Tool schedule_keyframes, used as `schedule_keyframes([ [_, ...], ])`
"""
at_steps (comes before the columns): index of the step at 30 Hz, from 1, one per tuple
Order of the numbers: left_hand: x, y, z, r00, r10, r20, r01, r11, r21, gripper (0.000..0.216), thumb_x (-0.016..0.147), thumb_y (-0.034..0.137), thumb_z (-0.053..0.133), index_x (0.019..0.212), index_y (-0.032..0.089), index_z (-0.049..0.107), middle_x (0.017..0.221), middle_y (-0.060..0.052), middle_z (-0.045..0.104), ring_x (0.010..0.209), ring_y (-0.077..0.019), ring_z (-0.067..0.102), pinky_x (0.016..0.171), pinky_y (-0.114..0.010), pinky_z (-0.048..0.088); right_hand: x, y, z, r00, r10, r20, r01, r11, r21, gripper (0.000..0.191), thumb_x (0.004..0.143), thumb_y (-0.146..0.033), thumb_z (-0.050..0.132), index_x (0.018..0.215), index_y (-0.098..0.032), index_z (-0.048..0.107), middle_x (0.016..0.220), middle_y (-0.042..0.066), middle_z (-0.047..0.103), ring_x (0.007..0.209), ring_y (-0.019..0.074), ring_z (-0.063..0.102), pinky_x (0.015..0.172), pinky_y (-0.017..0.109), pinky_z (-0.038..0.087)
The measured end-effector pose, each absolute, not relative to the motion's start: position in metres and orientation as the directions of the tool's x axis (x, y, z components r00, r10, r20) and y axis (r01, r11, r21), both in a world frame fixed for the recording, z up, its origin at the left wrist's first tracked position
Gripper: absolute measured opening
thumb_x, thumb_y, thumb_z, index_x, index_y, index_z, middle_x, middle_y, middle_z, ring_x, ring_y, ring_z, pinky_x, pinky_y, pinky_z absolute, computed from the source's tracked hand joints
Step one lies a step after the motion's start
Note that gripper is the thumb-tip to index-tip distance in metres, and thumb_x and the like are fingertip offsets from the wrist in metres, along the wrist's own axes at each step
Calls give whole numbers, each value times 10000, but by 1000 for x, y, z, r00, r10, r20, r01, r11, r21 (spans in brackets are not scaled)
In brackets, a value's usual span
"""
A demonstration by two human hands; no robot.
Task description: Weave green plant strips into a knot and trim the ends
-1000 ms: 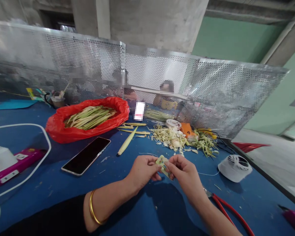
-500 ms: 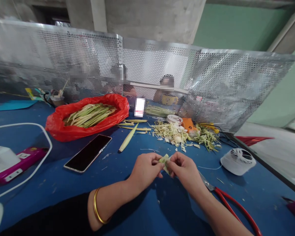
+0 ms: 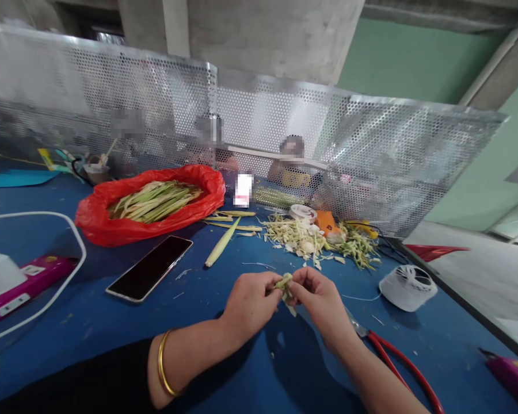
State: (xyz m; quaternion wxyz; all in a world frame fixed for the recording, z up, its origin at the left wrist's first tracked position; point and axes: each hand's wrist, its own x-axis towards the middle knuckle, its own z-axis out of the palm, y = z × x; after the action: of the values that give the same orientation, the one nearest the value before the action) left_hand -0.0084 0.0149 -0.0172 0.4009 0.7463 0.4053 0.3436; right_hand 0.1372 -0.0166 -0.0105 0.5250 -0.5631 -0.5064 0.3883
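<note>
Between my fingertips is a small folded piece of pale green husk point(image 3: 286, 283), with a loose end hanging below. My left hand point(image 3: 251, 300) pinches it from the left, thumb against the fingers. From the right, my right hand point(image 3: 317, 299) grips its upper part between thumb and fingers. Red-handled scissors point(image 3: 384, 351) lie partly under my right forearm. Ahead of my hands, a long pale husk strip point(image 3: 223, 244) lies on the blue table point(image 3: 224, 374). A heap of husk trimmings point(image 3: 297, 237) is beyond my right hand.
A red plastic bag point(image 3: 92, 227) holds many green husk leaves point(image 3: 157, 201). A phone point(image 3: 151, 269) lies nearer. At right stands a spool of white string point(image 3: 408, 287); at left, a purple power strip point(image 3: 38, 282) with a white cable. A perforated metal screen point(image 3: 267, 115) crosses the back, with people behind it.
The husk piece, flatter before, is now folded into a tighter bundle with an end hanging down. Both hands stay close together, and the view has shifted slightly.
</note>
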Motion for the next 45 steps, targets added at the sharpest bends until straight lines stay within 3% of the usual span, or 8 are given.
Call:
schedule_keyframes([
  [4,-9,15,-17,448,874,188,303,-346,888,224,772,205,470,782,200,693,689,13,697,566,-131,626,576,-217,434,135,-19,-8,133,980,149,57,143,-988,258,721,-347,675,897,-195,564,681,-30,599,590,141,599,584,254,469],
  [8,-11,15,-14,500,844,197,341,-400,851,254,759,174,448,771,202,701,645,21,667,582,-128,606,587,-207,412,141,-18,-12,86,981,175,268,147,-952,258,824,-430,573,776,-178,600,621,-10,573,543,131,532,524,245,412],
  [13,-13,13,-7,583,800,143,392,-431,813,234,746,189,470,755,202,703,578,22,608,580,-136,585,556,-195,384,152,-16,-12,157,958,238,435,149,-888,219,762,-360,599,648,-174,620,581,-12,531,553,125,444,514,243,340],
  [20,-12,11,-7,744,662,-86,339,-263,904,155,663,131,496,587,184,620,509,38,560,520,-124,593,523,-184,419,148,-21,-2,86,954,289,585,186,-789,217,803,-314,537,645,-190,619,582,-8,558,572,138,478,531,242,343],
  [27,-14,16,-7,818,533,-218,269,-18,963,71,649,175,578,588,163,613,518,36,575,482,-107,578,547,-212,462,145,-18,-8,173,969,178,427,89,-900,229,815,-360,541,671,-193,604,505,-30,521,475,132,488,488,236,372],
  [34,-12,14,-4,839,459,-291,242,162,957,98,640,233,641,595,146,634,520,20,599,451,-99,563,559,-241,480,140,-21,-11,123,937,328,484,232,-844,214,833,-330,546,677,-196,605,563,-32,512,542,123,437,510,222,348],
  [39,-17,13,2,870,390,-300,241,192,951,138,648,263,684,581,148,648,529,21,609,452,-86,564,570,-226,482,138,-17,-14,107,973,206,347,158,-924,209,806,-335,563,662,-187,590,526,-41,481,498,111,426,473,221,346],
  [45,-16,11,-2,846,427,-320,214,278,936,179,615,314,744,621,150,674,607,0,658,508,-103,607,591,-235,505,138,-13,-13,123,981,149,265,112,-958,229,739,-369,607,614,-178,591,496,-46,471,473,99,402,453,216,336],
])
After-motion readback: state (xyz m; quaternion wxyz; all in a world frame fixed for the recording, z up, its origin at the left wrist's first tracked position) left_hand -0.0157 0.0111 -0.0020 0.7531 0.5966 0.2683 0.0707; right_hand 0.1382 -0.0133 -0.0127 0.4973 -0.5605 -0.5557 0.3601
